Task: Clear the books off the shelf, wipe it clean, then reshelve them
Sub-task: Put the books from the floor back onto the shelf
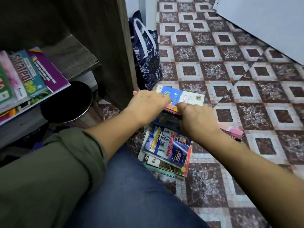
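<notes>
Books point(167, 150) lie piled on the tiled floor point(246, 71), just beside the shelf point(79, 58) unit's side panel. The left grip point(148, 104) and the right grip point(195, 117) both hold the pile's top few volumes, fingers curled at the edges. Other books point(29, 74) lean on the shelf at left. These look like thin, glossy paperbacks: floppy singly, weighty together and likely to slide, so a hold under both ends should serve best. The panel stands close on the left, a bag point(146, 55) stands just behind the pile and a round black stool point(70, 102) is near the knee. Open floor lies to the right.
</notes>
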The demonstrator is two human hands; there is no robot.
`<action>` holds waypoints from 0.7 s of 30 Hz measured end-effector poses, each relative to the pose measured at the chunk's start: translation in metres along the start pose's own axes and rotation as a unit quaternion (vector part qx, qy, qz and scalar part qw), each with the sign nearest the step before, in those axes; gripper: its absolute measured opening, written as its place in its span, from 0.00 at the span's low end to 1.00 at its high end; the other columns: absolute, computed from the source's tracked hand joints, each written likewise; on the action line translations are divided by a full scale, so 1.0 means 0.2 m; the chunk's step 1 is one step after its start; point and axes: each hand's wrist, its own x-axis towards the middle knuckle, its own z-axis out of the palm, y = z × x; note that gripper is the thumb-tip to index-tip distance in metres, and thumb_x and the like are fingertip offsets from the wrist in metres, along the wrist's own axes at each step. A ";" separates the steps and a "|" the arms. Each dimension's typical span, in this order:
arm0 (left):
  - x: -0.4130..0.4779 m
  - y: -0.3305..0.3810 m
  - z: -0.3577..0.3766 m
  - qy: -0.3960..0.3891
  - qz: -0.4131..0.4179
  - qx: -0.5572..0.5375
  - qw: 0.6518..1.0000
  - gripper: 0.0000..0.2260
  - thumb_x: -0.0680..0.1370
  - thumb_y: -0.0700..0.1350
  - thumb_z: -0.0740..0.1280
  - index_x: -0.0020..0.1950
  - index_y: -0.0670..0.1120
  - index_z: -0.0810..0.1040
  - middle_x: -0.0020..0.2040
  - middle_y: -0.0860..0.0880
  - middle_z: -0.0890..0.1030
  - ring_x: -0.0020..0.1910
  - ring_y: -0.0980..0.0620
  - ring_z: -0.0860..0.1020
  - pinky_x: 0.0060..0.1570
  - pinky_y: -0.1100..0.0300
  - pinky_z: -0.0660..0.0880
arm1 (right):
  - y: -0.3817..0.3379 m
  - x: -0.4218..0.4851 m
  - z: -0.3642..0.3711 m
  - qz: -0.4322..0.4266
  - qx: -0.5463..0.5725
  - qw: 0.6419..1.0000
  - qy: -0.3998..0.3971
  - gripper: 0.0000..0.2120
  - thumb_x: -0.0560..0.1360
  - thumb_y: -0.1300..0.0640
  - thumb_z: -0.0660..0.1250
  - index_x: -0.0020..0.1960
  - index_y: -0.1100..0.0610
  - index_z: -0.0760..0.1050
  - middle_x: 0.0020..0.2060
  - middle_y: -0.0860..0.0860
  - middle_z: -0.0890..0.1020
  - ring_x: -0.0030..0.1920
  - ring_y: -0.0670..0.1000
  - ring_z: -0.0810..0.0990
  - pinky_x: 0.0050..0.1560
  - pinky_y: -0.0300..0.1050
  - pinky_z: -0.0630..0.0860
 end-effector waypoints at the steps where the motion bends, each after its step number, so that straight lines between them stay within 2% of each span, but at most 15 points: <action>1: -0.02 0.00 -0.01 -0.025 -0.024 -0.003 0.999 0.11 0.76 0.43 0.66 0.58 0.48 0.73 0.50 0.49 0.79 0.51 0.44 0.79 0.38 0.54 0.66 | -0.03 -0.03 -0.03 -0.006 0.011 1.000 -0.004 0.10 0.77 0.52 0.61 0.58 0.53 0.70 0.50 0.55 0.82 0.49 0.60 0.80 0.39 0.47 0.65; 2: -0.06 -0.01 -0.01 -0.041 -0.038 -0.020 0.998 0.12 0.77 0.42 0.64 0.60 0.49 0.73 0.52 0.50 0.79 0.53 0.43 0.78 0.40 0.53 0.67 | -0.07 -0.06 -0.07 -0.010 0.020 1.000 -0.011 0.11 0.77 0.50 0.60 0.57 0.53 0.70 0.50 0.56 0.81 0.50 0.61 0.80 0.39 0.48 0.65; 6: -0.17 -0.12 -0.11 0.009 -0.028 -0.115 0.993 0.15 0.70 0.40 0.67 0.56 0.50 0.77 0.48 0.49 0.80 0.50 0.42 0.78 0.50 0.49 0.73 | -0.18 -0.14 -0.22 -0.040 0.035 0.999 0.006 0.10 0.76 0.47 0.60 0.53 0.52 0.67 0.51 0.54 0.80 0.51 0.60 0.79 0.40 0.48 0.64; 9: -0.23 -0.20 -0.25 -0.025 -0.026 -0.130 0.991 0.16 0.68 0.44 0.68 0.55 0.54 0.76 0.50 0.51 0.80 0.51 0.43 0.78 0.53 0.46 0.74 | -0.22 -0.17 -0.37 -0.060 0.040 0.997 0.010 0.11 0.76 0.46 0.60 0.47 0.50 0.59 0.49 0.54 0.80 0.51 0.59 0.79 0.40 0.47 0.64; 13: -0.30 -0.23 -0.36 -0.036 -0.044 -0.138 0.989 0.16 0.68 0.48 0.68 0.54 0.57 0.74 0.49 0.53 0.79 0.52 0.43 0.78 0.53 0.42 0.74 | -0.26 -0.21 -0.49 -0.081 0.040 0.996 0.009 0.14 0.75 0.44 0.61 0.46 0.50 0.58 0.45 0.53 0.80 0.49 0.59 0.79 0.40 0.46 0.65; 16: -0.35 -0.22 -0.46 -0.041 -0.036 -0.120 0.991 0.17 0.68 0.49 0.70 0.56 0.57 0.76 0.49 0.53 0.80 0.53 0.45 0.78 0.53 0.46 0.74 | -0.29 -0.26 -0.53 -0.086 0.035 0.996 0.015 0.14 0.75 0.44 0.61 0.46 0.50 0.58 0.44 0.52 0.79 0.50 0.59 0.79 0.40 0.45 0.64; 21: -0.44 -0.18 -0.61 -0.052 -0.026 -0.088 0.994 0.16 0.69 0.52 0.71 0.56 0.55 0.76 0.49 0.52 0.80 0.52 0.46 0.79 0.53 0.48 0.75 | -0.30 -0.34 -0.61 -0.117 0.024 0.993 0.020 0.13 0.75 0.44 0.61 0.47 0.48 0.58 0.36 0.49 0.71 0.49 0.58 0.78 0.39 0.44 0.64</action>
